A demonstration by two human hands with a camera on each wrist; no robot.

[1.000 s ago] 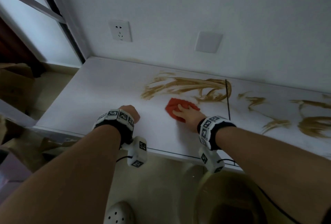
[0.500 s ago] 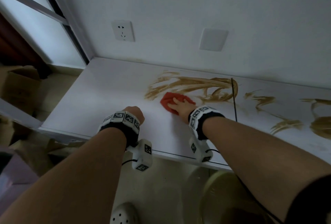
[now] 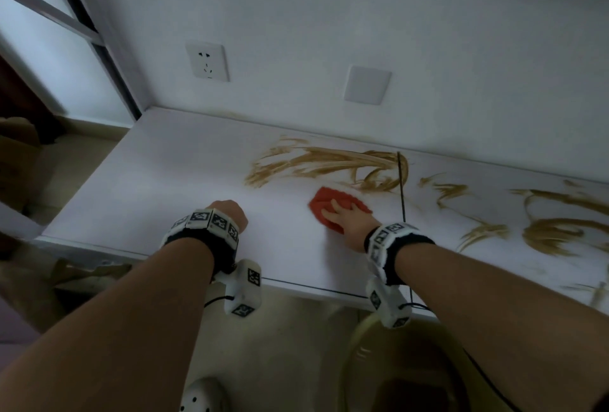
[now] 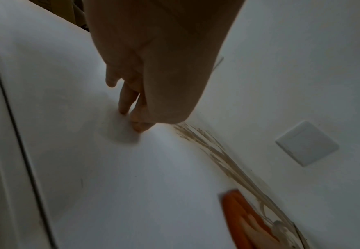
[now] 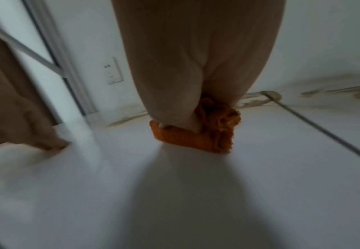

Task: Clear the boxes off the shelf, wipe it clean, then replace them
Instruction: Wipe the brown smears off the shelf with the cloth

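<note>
The shelf [image 3: 158, 187] is white and flat, and it sits against the wall [image 3: 329, 15]. No boxes are on the part of it we can see. Brown smears [image 3: 329, 162] run across the back of the shelf, close to the wall, and more smears [image 3: 547, 233] lie far off to one side. An orange cloth [image 3: 333, 202] lies on the shelf just in front of the first smears, touching their edge.

The right hand [image 3: 346, 217] lies on top of the cloth and pushes it down, with the fingers [image 5: 193, 125] spread over it. It holds the cloth by pressing, not by squeezing it tight. The left hand [image 3: 227, 210] rests on a clean part of the shelf, a little way from the cloth on the side away from the dark seam [image 3: 402, 187]. Its fingertips [image 4: 139, 126] touch the shelf, the fingers are bent, and it holds nothing.

The job now looks like wiping. To do it well, push the cloth flat and hard, and slide it back toward the wall, right over the smears. Go in long strokes that overlap. The cloth may need turning to a clean side, or the brown mess could just spread. The far smears past the seam need wiping too. The boxes should wait until the shelf is clean.
</note>
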